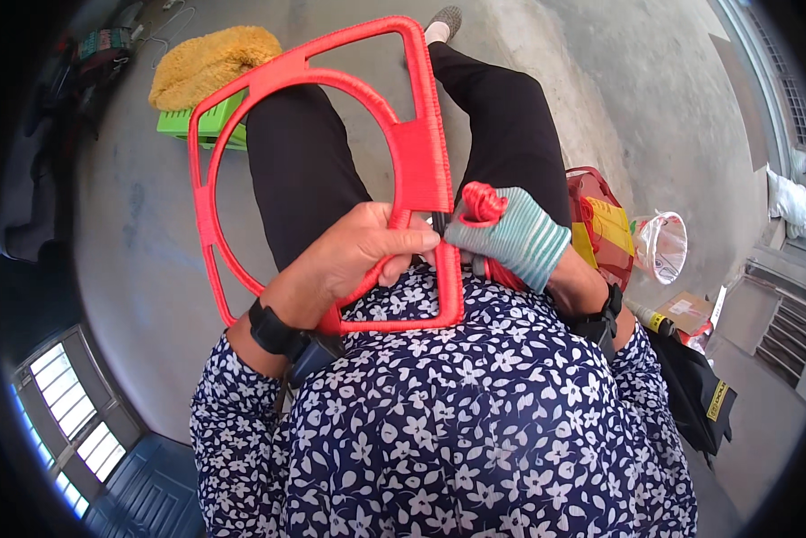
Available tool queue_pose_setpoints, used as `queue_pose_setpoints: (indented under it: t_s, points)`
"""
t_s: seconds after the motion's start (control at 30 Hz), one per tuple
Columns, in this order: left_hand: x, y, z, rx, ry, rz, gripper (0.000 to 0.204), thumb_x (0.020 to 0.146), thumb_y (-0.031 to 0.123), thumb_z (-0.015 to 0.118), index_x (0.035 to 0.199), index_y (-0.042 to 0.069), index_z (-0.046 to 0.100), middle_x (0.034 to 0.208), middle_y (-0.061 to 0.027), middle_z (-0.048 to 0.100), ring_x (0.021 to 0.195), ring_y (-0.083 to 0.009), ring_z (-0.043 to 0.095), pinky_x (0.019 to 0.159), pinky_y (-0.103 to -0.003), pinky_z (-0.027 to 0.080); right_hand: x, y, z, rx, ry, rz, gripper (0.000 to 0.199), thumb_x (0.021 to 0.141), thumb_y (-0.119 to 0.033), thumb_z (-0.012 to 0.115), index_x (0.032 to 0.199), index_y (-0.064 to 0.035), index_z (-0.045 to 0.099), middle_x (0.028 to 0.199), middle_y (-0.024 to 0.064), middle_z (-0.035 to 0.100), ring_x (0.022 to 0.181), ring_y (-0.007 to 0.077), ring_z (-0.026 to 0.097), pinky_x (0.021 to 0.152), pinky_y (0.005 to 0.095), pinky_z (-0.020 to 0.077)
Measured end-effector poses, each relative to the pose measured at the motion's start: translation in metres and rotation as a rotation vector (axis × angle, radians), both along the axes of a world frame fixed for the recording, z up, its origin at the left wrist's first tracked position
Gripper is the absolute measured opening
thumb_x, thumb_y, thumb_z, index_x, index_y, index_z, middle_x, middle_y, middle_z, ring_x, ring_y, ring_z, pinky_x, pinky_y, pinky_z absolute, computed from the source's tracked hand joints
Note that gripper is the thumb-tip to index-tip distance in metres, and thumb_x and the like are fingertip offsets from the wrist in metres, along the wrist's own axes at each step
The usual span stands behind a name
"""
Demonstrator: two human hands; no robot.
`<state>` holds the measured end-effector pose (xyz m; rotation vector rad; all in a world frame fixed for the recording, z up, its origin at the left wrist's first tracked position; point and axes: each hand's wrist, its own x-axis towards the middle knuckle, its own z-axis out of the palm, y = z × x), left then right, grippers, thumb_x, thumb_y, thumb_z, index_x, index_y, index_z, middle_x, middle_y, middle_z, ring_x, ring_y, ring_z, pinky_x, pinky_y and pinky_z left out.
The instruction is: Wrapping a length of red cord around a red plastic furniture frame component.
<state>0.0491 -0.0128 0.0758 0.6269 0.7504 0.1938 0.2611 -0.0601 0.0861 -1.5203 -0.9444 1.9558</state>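
Note:
A square frame with a round ring inside it (423, 170), mostly wrapped in red cord, lies tilted over my lap and left thigh. My left hand (354, 251) is bare and closed on the frame's right side, its thumb pressed by a short dark, unwrapped stretch (439, 224). Close against that spot is my right hand (520, 235), in a green and white striped glove. Its fingers curl round a bundle of red cord (484, 203), which sticks out above the thumb. More red cord shows below that hand; its fingertips are partly hidden.
A fluffy yellow cushion (213, 61) rests on a green plastic stool (174, 123) at the far left. To the right stand a red bag (607, 255), a whitish basket (661, 247), a small cardboard box (685, 312) and a black bag (690, 394). Grey concrete floor (636, 108) lies ahead.

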Motion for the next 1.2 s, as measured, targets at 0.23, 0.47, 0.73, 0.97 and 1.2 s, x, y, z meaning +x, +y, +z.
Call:
queue_pose_setpoints:
  t_s: [0.23,0.47,0.73,0.97,1.2]
  points:
    - [0.003,-0.02,0.002,-0.011,0.048,0.043,0.01,0.09,0.009,0.063,0.086,0.002,0.058,0.057,0.0041,0.046,0.041,-0.0029,0.037,0.038,-0.019,0.028,0.002,-0.002,0.012,-0.058,-0.119,0.189,0.02,0.084,-0.023,0.07,0.088,-0.0037,0.064,0.064,0.0002,0.06,0.047,0.0053,0.053,0.041,0.019,0.0421]
    - [-0.004,-0.017,0.005,0.077,-0.075,0.113,0.023,0.084,0.009,0.07,0.101,-0.002,0.058,0.063,0.0033,0.054,0.043,-0.0007,0.04,0.038,-0.016,0.031,0.023,-0.008,-0.007,0.14,0.204,0.033,0.026,0.088,-0.016,0.065,0.106,0.0019,0.064,0.092,0.0063,0.066,0.079,0.0087,0.061,0.069,0.0234,0.051]
    - [0.005,-0.018,-0.001,0.124,-0.022,0.158,0.024,0.084,0.01,0.071,0.101,-0.003,0.059,0.063,0.0022,0.055,0.038,-0.0011,0.038,0.036,-0.017,0.029,0.009,0.002,-0.023,-0.028,0.982,-0.44,0.033,0.093,-0.031,0.056,0.07,-0.0085,0.045,0.071,0.0063,0.053,0.064,0.0235,0.056,0.064,0.0339,0.0516]
    - [0.003,-0.023,-0.009,0.072,0.007,0.228,0.019,0.092,0.016,0.063,0.095,-0.001,0.056,0.054,0.0032,0.048,0.036,-0.0023,0.038,0.032,-0.018,0.027,0.024,0.003,-0.035,-0.009,0.653,-0.344,0.033,0.092,-0.032,0.06,0.075,-0.0075,0.046,0.069,0.0049,0.052,0.057,0.0179,0.053,0.058,0.0296,0.0534]
    - [0.016,-0.015,-0.012,0.086,-0.053,0.348,0.015,0.09,0.013,0.066,0.091,0.001,0.056,0.068,-0.0037,0.059,0.037,-0.0029,0.039,0.032,-0.019,0.027,0.071,0.014,-0.026,0.272,-0.153,-0.509,0.023,0.086,-0.022,0.068,0.101,-0.0059,0.061,0.079,0.0064,0.064,0.053,0.0126,0.056,0.05,0.0248,0.0463]
